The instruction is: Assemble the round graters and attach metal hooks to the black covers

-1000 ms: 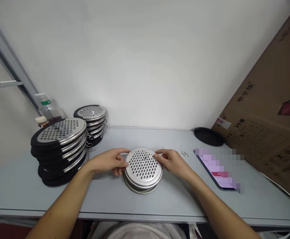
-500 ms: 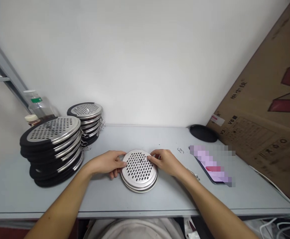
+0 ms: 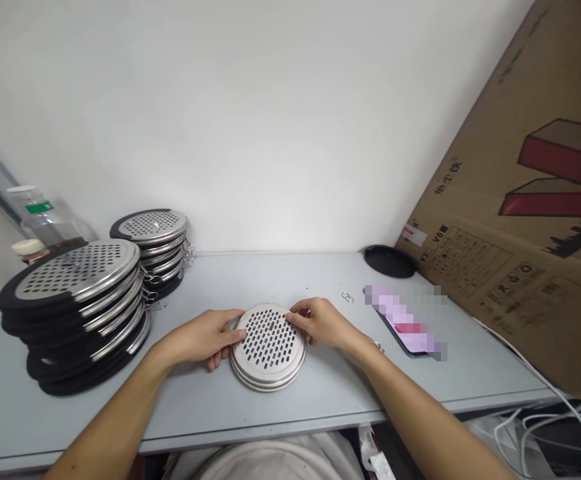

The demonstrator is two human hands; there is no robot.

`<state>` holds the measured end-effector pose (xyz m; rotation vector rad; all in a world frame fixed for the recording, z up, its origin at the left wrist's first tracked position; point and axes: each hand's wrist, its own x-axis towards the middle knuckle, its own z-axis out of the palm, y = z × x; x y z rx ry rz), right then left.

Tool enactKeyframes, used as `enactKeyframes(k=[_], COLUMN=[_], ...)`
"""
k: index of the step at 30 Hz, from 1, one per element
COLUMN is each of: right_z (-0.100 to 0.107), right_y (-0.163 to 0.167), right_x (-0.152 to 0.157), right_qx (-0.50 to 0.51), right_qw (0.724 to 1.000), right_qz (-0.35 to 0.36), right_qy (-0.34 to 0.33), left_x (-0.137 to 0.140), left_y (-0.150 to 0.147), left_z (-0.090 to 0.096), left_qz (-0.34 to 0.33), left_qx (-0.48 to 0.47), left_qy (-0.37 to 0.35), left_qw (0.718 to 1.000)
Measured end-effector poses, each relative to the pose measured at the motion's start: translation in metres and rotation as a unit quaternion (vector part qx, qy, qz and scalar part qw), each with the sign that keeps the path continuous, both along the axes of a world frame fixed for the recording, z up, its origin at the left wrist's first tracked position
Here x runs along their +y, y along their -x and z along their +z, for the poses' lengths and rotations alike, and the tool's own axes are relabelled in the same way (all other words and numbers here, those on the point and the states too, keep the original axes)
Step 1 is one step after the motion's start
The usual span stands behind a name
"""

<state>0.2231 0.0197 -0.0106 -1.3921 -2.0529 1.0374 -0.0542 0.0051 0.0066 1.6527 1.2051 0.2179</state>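
A round silver metal case (image 3: 269,379) lies flat on the grey table near its front edge, its perforated lid (image 3: 270,339) on top. My left hand (image 3: 210,340) grips the lid's left rim, thumb on the upper face and fingers curled beside the edge. At the upper right rim, my right hand (image 3: 315,323) pinches with its thumb on top; its other fingertips are partly hidden behind the edge. Beyond my right forearm, a thin wire piece (image 3: 374,343) shows in part. Two small linked metal rings (image 3: 347,298) lie farther back.
A tall stack of similar black-edged perforated cases (image 3: 78,293) stands left, with a smaller stack (image 3: 153,230) behind it. Jars (image 3: 45,217) stand at the far left. On the right are a phone (image 3: 403,327), a black round piece (image 3: 389,261) and a large cardboard box (image 3: 510,267).
The view has swung slightly right, so things appear farther left. The perforated lid now sits more evenly over the lower part. Both hands keep their hold on the rim.
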Motion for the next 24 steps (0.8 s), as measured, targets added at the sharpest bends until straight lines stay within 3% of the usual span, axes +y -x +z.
enactKeyframes(k=[6,10,13,16,18,21,24], right_z=[0.002,0.006,0.011,0.019,0.022,0.018,0.004], right_y=[-0.001,-0.002,-0.006,-0.011,-0.013,-0.013,-0.01], right_x=[-0.001,0.0,0.0,-0.01,-0.023,-0.044,-0.058], right_qx=[-0.022,-0.063,-0.079,-0.062,-0.057,-0.073,-0.088], right_qw=[0.999,0.997,0.995,0.994,0.992,0.991,0.991], right_qz=[0.014,0.008,0.008,0.045,0.07,0.081,0.081], right_qy=[0.026,-0.035,-0.066,-0.078,-0.09,-0.074,-0.055], left_x=[-0.002,-0.001,0.0,-0.008,-0.02,-0.038,-0.047], left_y=[-0.003,-0.002,0.0,0.002,0.001,-0.003,-0.005], left_z=[0.005,0.006,0.008,0.009,0.007,-0.006,-0.021], left_qz=[-0.004,-0.004,0.009,0.012,-0.016,-0.065,-0.072], left_qx=[0.002,0.021,0.071,0.093,0.088,0.092,0.102], left_qy=[0.006,0.008,-0.076,-0.24,-0.307,-0.32,-0.302], left_qw=[1.0,1.0,0.995,0.966,0.948,0.941,0.945])
